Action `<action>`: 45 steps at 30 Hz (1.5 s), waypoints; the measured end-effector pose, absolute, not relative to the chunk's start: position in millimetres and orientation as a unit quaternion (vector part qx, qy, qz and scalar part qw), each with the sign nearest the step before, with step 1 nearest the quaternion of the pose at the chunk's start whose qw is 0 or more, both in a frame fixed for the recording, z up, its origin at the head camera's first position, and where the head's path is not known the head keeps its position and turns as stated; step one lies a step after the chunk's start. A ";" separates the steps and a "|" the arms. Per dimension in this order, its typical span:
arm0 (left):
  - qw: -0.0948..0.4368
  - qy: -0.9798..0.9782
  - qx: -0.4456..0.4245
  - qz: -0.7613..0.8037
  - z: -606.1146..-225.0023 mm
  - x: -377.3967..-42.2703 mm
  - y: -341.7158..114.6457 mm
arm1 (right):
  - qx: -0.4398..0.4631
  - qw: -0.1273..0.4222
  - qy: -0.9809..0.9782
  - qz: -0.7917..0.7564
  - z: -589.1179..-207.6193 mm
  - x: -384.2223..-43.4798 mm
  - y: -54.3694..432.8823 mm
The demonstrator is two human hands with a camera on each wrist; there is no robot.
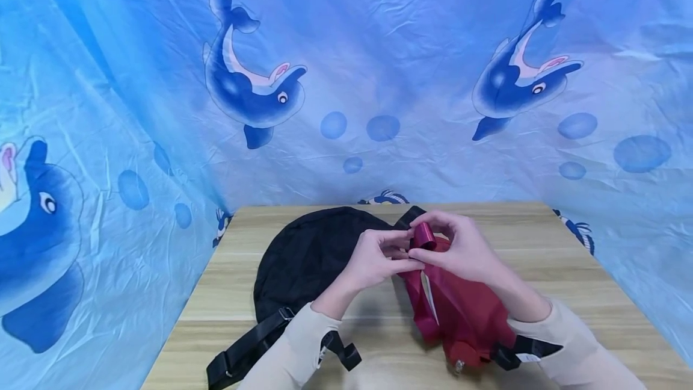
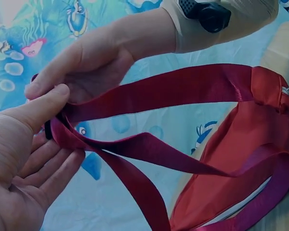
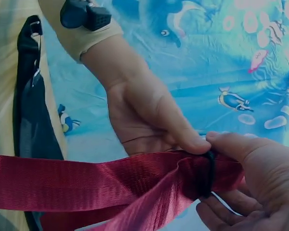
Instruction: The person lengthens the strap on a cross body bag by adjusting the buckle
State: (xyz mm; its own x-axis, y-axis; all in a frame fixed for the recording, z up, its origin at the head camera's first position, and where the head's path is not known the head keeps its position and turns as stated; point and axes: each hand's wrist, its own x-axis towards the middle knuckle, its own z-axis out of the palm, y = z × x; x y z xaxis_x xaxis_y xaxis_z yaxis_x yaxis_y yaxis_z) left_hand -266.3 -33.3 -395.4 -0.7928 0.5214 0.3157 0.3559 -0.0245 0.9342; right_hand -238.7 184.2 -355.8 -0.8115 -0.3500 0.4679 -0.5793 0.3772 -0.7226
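Note:
A red bag (image 1: 479, 309) lies on the table, a wide dark-red strap (image 2: 159, 94) running up from it to both hands. My left hand (image 1: 373, 259) pinches the raised strap between thumb and fingers. Opposite it, my right hand (image 1: 462, 245) grips the strap's folded end, the thumbs close together. Between the hands, a narrow black slider or band (image 3: 209, 175) crosses the strap; its exact kind is unclear. In the left wrist view, the strap hangs in loops beside the bag's light-edged seam or opening.
A black bag (image 1: 314, 251) lies flat left of the red one, its black strap (image 1: 251, 342) extending to the table's front left. The wooden table (image 1: 563, 294) is surrounded by blue sheets with dolphins (image 1: 254, 83).

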 end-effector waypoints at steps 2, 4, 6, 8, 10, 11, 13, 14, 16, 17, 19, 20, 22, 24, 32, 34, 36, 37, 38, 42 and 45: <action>0.068 0.695 0.311 0.645 -396.2 -266.5 -33.2 | 0.279 0.143 -0.811 0.494 -355.3 -239.1 182.5; 0.073 0.694 0.303 0.648 -397.8 -267.0 -33.4 | 0.276 0.163 -0.783 0.534 -354.6 -240.1 181.5; 0.077 0.696 0.298 0.649 -399.2 -267.9 -33.6 | 0.272 0.172 -0.759 0.566 -354.2 -241.4 180.8; 0.082 0.692 0.300 0.652 -400.2 -269.0 -33.4 | 0.270 0.167 -0.757 0.572 -354.4 -242.3 180.7; 0.082 0.689 0.302 0.654 -400.6 -269.9 -32.9 | 0.268 0.150 -0.774 0.553 -354.7 -242.3 180.6; 0.083 0.687 0.302 0.655 -400.6 -270.2 -32.7 | 0.270 0.141 -0.784 0.542 -354.8 -242.3 180.5; 0.084 0.686 0.301 0.657 -400.3 -270.8 -32.2 | 0.273 0.136 -0.795 0.525 -354.7 -242.5 180.1; 0.086 0.686 0.300 0.658 -400.1 -271.0 -32.1 | 0.270 0.139 -0.795 0.525 -354.1 -242.7 179.8; 0.091 0.684 0.301 0.658 -400.3 -271.5 -31.7 | 0.264 0.152 -0.779 0.547 -353.2 -243.2 179.2; 0.093 0.685 0.299 0.658 -400.4 -271.4 -31.5 | 0.262 0.161 -0.768 0.562 -353.0 -243.4 179.0; 0.098 0.683 0.300 0.659 -401.0 -271.5 -30.9 | 0.252 0.172 -0.747 0.591 -353.2 -243.3 178.4; 0.098 0.681 0.301 0.660 -401.6 -271.8 -30.5 | 0.254 0.169 -0.739 0.601 -353.9 -243.3 178.0; 0.096 0.679 0.304 0.662 -401.8 -271.6 -29.7 | 0.261 0.157 -0.737 0.604 -356.0 -242.5 177.1; 0.095 0.672 0.312 0.665 -402.3 -271.4 -28.5 | 0.269 0.148 -0.749 0.587 -357.6 -241.5 176.4; 0.098 0.673 0.329 0.655 -400.9 -269.3 -26.2 | 0.261 0.139 -0.781 0.551 -349.0 -239.7 178.8; 0.102 0.675 0.332 0.651 -400.2 -268.1 -26.4 | 0.260 0.117 -0.809 0.513 -347.9 -238.9 178.7; 0.108 0.676 0.330 0.649 -400.0 -267.2 -26.9 | 0.259 0.105 -0.827 0.488 -348.4 -238.1 177.8; 0.108 0.677 0.330 0.649 -399.7 -266.7 -27.0 | 0.259 0.108 -0.828 0.486 -348.8 -237.9 177.3; 0.109 0.677 0.328 0.650 -399.5 -266.5 -27.0 | 0.257 0.117 -0.823 0.493 -349.1 -237.9 176.9; 0.099 0.679 0.319 0.654 -399.5 -268.4 -26.4 | 0.250 0.165 -0.758 0.580 -347.5 -238.8 176.8; 0.091 0.684 0.315 0.652 -399.8 -270.5 -26.5 | 0.241 0.178 -0.732 0.613 -344.9 -239.0 177.9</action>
State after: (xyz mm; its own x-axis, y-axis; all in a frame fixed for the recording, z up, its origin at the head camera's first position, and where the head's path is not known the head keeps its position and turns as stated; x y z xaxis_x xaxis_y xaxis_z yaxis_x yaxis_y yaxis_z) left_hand -270.5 -26.5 -399.8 -0.7848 0.5493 0.2869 0.3126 -0.0487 0.9486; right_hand -239.0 177.9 -344.9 -0.8210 -0.1341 0.5549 -0.5698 0.1336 -0.8108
